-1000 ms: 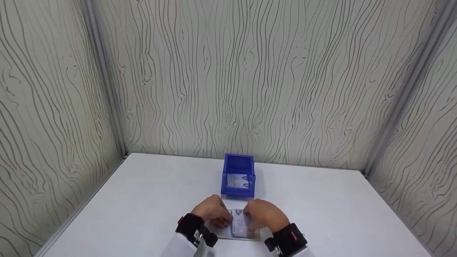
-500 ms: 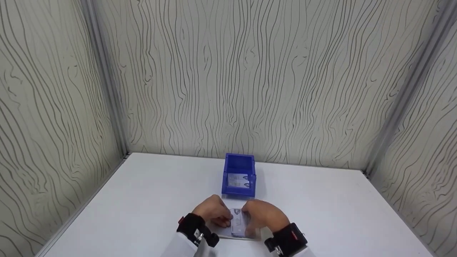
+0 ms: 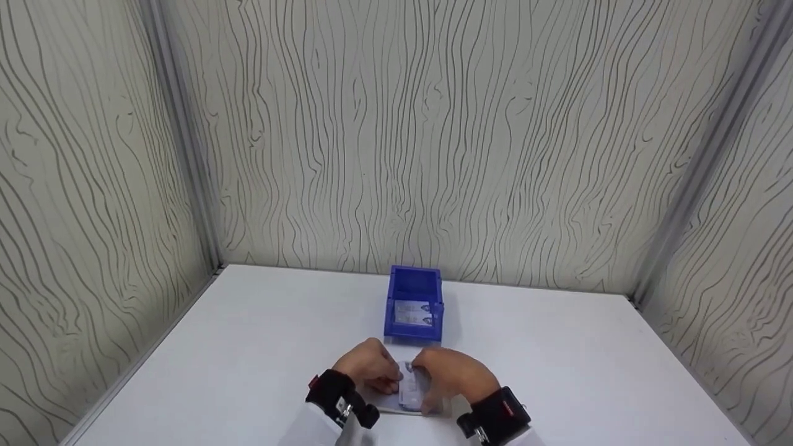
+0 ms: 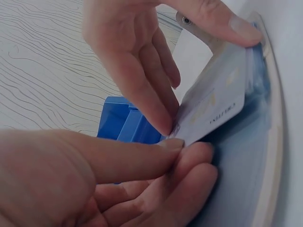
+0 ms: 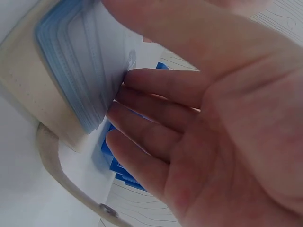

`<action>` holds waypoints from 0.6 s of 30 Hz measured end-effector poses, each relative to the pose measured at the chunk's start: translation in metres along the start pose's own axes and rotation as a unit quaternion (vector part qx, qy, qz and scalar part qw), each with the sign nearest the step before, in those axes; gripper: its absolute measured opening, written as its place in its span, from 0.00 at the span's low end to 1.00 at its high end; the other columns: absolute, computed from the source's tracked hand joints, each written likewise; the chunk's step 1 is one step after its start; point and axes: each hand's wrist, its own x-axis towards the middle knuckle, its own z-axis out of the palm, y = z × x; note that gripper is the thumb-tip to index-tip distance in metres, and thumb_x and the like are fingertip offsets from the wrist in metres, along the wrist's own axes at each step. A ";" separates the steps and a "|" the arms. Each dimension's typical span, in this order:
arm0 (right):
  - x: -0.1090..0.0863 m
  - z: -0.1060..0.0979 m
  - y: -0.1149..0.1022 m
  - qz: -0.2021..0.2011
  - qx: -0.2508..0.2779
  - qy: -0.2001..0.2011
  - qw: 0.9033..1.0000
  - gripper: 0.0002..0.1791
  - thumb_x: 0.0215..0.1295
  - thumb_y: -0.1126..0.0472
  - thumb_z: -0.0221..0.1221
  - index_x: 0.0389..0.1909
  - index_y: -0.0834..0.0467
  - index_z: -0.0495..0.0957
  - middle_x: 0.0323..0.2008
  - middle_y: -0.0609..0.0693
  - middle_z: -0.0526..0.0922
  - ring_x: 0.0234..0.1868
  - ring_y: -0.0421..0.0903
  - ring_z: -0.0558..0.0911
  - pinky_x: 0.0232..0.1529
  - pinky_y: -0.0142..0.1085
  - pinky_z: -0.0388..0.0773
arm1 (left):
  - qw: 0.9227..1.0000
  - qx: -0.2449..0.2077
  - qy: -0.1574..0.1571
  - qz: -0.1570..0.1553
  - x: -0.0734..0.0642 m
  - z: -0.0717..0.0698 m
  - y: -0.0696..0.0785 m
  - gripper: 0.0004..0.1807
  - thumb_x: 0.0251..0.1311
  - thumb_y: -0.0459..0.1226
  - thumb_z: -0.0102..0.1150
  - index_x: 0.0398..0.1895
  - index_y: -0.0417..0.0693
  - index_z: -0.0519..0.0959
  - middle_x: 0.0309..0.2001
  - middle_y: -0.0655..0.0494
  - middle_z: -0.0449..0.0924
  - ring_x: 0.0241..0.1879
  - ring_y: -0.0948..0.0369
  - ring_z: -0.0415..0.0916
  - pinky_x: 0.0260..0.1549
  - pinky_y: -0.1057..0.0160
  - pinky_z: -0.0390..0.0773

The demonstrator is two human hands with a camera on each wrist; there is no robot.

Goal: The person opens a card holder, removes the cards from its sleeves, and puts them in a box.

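At the near edge, pale cuffs (image 3: 303, 427) run up to a black band (image 3: 331, 389) on each wrist. Beyond them, the left hand (image 3: 375, 365) pinches one corner of a printed card (image 4: 208, 106) between thumb and index finger, its other fingers curled in below. The right hand (image 3: 458, 375) is spread: its thumb and fingers stand wide apart and fairly straight, thumb by the card's near end, fingertips by its far end. How firmly it presses, I cannot tell. The card is tilted over the open holder (image 4: 273, 161), between the two hands, above a stack of clear bluish pockets (image 5: 71, 61). A beige strap (image 5: 61, 175) with a metal snap (image 5: 108, 209) reaches out from the holder's cover onto the white table (image 3: 545, 347). Just past the hands stands a blue bin (image 3: 412, 333) with printed cards (image 3: 414, 313) in its front part. Behind the table rises a pale wall (image 3: 396, 136) with dark wood-grain lines.
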 end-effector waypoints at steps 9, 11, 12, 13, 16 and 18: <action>0.000 0.001 0.001 0.020 0.000 -0.006 1.000 0.37 0.42 0.53 0.87 0.57 0.57 0.88 0.41 0.44 0.86 0.41 0.39 0.78 0.50 0.42 0.84 | 0.999 0.029 -0.009 0.009 -0.001 -0.005 -0.001 0.01 0.60 0.27 0.71 0.32 0.35 0.88 0.26 0.46 0.92 0.21 0.63 0.85 0.27 0.67 0.89; 0.000 0.000 0.001 0.022 0.002 -0.005 1.000 0.36 0.41 0.53 0.88 0.55 0.57 0.88 0.40 0.44 0.86 0.40 0.40 0.78 0.49 0.41 0.84 | 0.999 0.032 -0.011 0.011 -0.001 -0.006 -0.001 0.02 0.60 0.28 0.71 0.33 0.36 0.88 0.26 0.47 0.92 0.21 0.64 0.85 0.28 0.66 0.89; 0.000 0.000 0.001 0.023 0.001 -0.004 1.000 0.36 0.41 0.53 0.88 0.55 0.58 0.89 0.40 0.44 0.86 0.39 0.40 0.78 0.49 0.41 0.84 | 0.999 0.032 -0.013 0.013 -0.001 -0.007 -0.001 0.02 0.60 0.28 0.71 0.33 0.36 0.88 0.26 0.47 0.92 0.21 0.64 0.85 0.28 0.66 0.89; 0.000 0.000 0.001 0.023 0.001 -0.004 1.000 0.36 0.41 0.53 0.88 0.55 0.58 0.89 0.40 0.44 0.86 0.39 0.39 0.78 0.49 0.41 0.84 | 0.999 0.031 -0.014 0.016 -0.001 -0.007 -0.001 0.02 0.60 0.28 0.72 0.33 0.36 0.88 0.26 0.47 0.92 0.21 0.64 0.85 0.29 0.66 0.90; -0.001 0.000 0.002 0.019 -0.001 -0.002 1.000 0.36 0.39 0.54 0.88 0.54 0.58 0.89 0.40 0.44 0.87 0.38 0.39 0.78 0.48 0.40 0.84 | 0.999 0.028 -0.018 0.024 -0.002 -0.008 -0.002 0.02 0.59 0.28 0.72 0.33 0.35 0.88 0.26 0.47 0.92 0.22 0.64 0.85 0.29 0.66 0.90; -0.003 -0.001 0.002 0.017 0.001 0.001 1.000 0.36 0.38 0.55 0.88 0.52 0.59 0.89 0.39 0.45 0.87 0.38 0.39 0.78 0.47 0.40 0.84 | 0.999 0.025 -0.019 0.028 -0.002 -0.008 -0.002 0.02 0.58 0.28 0.72 0.33 0.35 0.89 0.26 0.46 0.92 0.22 0.64 0.85 0.30 0.65 0.90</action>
